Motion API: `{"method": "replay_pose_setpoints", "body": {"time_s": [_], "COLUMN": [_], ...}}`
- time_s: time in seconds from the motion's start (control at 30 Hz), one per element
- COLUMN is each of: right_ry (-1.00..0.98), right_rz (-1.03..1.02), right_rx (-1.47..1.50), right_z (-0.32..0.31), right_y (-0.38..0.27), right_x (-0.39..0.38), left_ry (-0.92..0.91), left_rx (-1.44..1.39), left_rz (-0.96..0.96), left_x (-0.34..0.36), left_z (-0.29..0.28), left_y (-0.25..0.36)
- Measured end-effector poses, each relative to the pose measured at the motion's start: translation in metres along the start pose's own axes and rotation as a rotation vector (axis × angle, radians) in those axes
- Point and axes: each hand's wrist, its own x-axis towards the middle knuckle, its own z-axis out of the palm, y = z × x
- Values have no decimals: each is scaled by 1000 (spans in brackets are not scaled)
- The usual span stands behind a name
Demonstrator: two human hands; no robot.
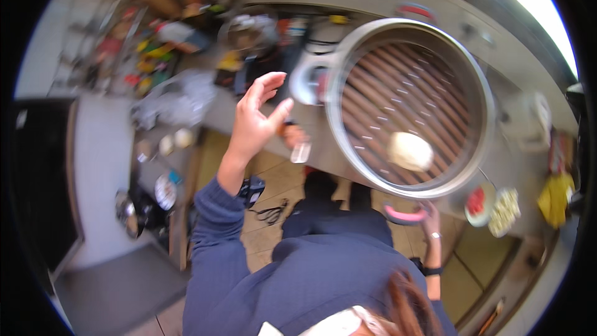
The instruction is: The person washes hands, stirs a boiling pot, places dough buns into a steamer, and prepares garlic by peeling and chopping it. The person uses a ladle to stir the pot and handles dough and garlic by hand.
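Observation:
A large round metal steamer pot (333, 106) with a slatted brown rack (398, 99) fills the right middle. One smooth, pale dough bun (410, 152) lies on the slats near the front. My left hand (254, 121) is raised left of the pot, fingers apart and slightly curled, holding nothing. Below its thumb is a blurred brown object with a pale end (300, 151), whose kind I cannot make out. At the front of the pot my right hand (430, 221) grips the end of the pink handle (401, 214); its fingers are partly hidden.
A bowl with red pieces (477, 205) and a heap of pale chopped food (504, 213) stand right of the pot. Crumpled clear plastic (180, 96) lies on the left counter, near pale round pieces (174, 142). A yellow cloth (555, 199) hangs at the far right.

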Motion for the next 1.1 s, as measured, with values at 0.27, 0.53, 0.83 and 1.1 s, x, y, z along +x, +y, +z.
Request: {"method": "replay_pose_setpoints", "body": {"time_s": [0.27,0.53,0.83,1.1], "right_ry": [-29,-18,36,27], "right_rz": [112,213,280,214], "right_rx": [142,-5,-14,53], "right_z": [59,129,151,135], "right_y": [8,-58,-86,-70], "right_x": [8,-33,-65,-55], "left_ry": [815,941,940,987], "left_rx": [439,578,467,-589], "left_rz": [-746,-1104,-1519,-866], "left_x": [-173,-215,-150,-186], "left_z": [-186,-263,-284,-299], "left_y": [-310,-452,-477,-439]}}
